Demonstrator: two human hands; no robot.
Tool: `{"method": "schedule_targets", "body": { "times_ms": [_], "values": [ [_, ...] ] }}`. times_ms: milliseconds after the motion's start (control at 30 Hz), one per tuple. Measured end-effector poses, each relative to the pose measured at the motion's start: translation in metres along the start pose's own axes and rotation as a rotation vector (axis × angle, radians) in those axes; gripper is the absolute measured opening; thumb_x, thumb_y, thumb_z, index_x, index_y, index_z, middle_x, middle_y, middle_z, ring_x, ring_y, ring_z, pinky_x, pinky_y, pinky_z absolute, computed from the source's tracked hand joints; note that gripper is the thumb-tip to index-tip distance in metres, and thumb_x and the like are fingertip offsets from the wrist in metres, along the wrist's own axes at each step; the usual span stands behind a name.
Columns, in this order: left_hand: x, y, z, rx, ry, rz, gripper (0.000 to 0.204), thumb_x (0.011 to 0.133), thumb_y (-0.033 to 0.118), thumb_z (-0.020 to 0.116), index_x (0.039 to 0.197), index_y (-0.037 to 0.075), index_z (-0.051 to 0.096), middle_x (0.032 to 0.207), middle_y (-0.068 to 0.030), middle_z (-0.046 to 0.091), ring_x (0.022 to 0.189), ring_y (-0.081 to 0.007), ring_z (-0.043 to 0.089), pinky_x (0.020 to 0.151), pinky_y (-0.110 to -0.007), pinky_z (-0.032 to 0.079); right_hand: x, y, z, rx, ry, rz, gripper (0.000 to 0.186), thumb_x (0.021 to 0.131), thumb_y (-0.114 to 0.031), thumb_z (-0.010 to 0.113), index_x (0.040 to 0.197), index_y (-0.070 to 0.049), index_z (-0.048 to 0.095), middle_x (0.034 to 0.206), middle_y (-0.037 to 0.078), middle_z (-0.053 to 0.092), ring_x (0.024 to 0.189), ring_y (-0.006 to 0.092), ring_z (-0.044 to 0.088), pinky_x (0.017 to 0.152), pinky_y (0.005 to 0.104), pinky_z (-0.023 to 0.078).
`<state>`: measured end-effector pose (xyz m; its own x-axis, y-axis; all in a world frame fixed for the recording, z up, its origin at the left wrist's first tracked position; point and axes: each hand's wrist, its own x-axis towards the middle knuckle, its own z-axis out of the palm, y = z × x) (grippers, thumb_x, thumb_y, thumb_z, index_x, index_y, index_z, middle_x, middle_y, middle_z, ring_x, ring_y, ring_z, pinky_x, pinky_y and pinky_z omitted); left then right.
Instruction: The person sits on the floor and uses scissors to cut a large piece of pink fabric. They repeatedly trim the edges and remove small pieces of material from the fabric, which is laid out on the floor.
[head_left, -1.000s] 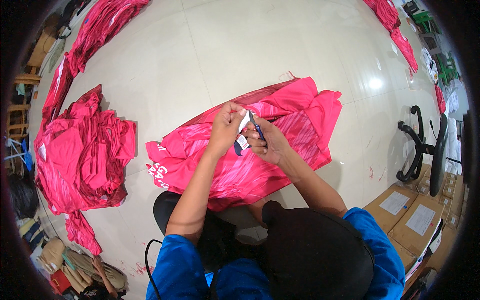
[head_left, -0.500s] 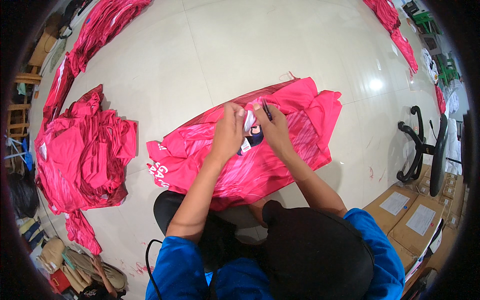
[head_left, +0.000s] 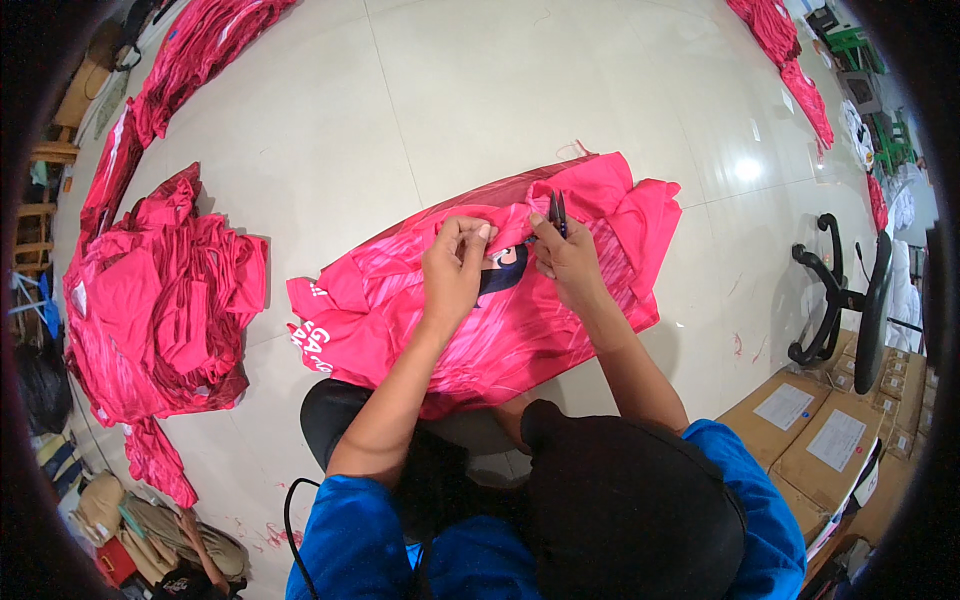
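A pink jersey (head_left: 520, 345) with a dark printed figure and white lettering lies spread over the floor in front of me. My left hand (head_left: 456, 262) is closed in a pinch on the jersey's edge, near its upper middle. Close by on the right, my right hand (head_left: 572, 265) is wrapped round small dark thread snips (head_left: 558, 213), whose two blades point away from me, slightly apart. Its thumb and fingertips are also close against the cloth; whether they pinch it I cannot tell.
A heap of pink jerseys (head_left: 165, 310) lies on the left, with more pink garments (head_left: 205, 60) beyond it. Right of me are a black swivel chair (head_left: 850, 298) and cardboard boxes (head_left: 800, 425). Another person's arm (head_left: 200, 550) shows at the lower left.
My hands have moved slightly apart and a little lower. The snips' blades have swung into plain view. The white label and white inner band at the jersey's edge no longer show.
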<state>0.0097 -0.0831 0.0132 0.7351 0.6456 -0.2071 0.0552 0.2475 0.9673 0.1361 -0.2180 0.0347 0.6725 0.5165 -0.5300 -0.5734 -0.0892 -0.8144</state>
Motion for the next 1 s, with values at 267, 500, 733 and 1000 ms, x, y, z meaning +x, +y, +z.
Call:
{"method": "schedule_targets", "body": {
  "times_ms": [267, 500, 733, 1000],
  "values": [
    [-0.003, -0.003, 0.003, 0.044, -0.004, 0.028, 0.012, 0.109, 0.011, 0.072, 0.112, 0.000, 0.076, 0.098, -0.0023, 0.075, 0.087, -0.0058, 0.068, 0.071, -0.026, 0.063, -0.008, 0.000, 0.007, 0.136, -0.067, 0.015, 0.027, 0.114, -0.028, 0.068, 0.094, -0.016, 0.054, 0.066, -0.009, 0.041, 0.053, 0.0041, 0.037, 0.047, 0.0265, 0.029],
    [-0.005, 0.016, 0.010, 0.209, 0.050, 0.229, 0.012, 0.103, 0.004, 0.077, 0.113, 0.000, 0.082, 0.098, -0.0044, 0.073, 0.082, -0.0072, 0.065, 0.066, -0.025, 0.060, -0.010, 0.000, 0.007, 0.077, -0.056, 0.005, 0.028, 0.114, -0.029, 0.067, 0.093, -0.017, 0.053, 0.066, -0.009, 0.041, 0.053, 0.0035, 0.038, 0.047, 0.0262, 0.031],
    [0.003, 0.018, 0.011, 0.385, 0.025, 0.384, 0.011, 0.101, 0.004, 0.077, 0.110, 0.000, 0.081, 0.101, -0.0116, 0.073, 0.084, -0.0210, 0.072, 0.071, -0.034, 0.059, -0.012, 0.001, 0.009, 0.011, -0.050, -0.023, 0.027, 0.114, -0.029, 0.068, 0.094, -0.016, 0.055, 0.066, -0.010, 0.043, 0.051, 0.0030, 0.037, 0.046, 0.0258, 0.029],
    [0.007, 0.014, 0.010, 0.614, -0.005, 0.450, 0.012, 0.108, 0.010, 0.068, 0.111, -0.001, 0.067, 0.105, -0.0184, 0.071, 0.093, -0.0382, 0.071, 0.081, -0.045, 0.057, -0.016, -0.001, 0.010, -0.042, -0.022, -0.039, 0.027, 0.113, -0.029, 0.068, 0.093, -0.016, 0.056, 0.066, -0.010, 0.044, 0.052, 0.0029, 0.037, 0.046, 0.0254, 0.028]
  ]
}}
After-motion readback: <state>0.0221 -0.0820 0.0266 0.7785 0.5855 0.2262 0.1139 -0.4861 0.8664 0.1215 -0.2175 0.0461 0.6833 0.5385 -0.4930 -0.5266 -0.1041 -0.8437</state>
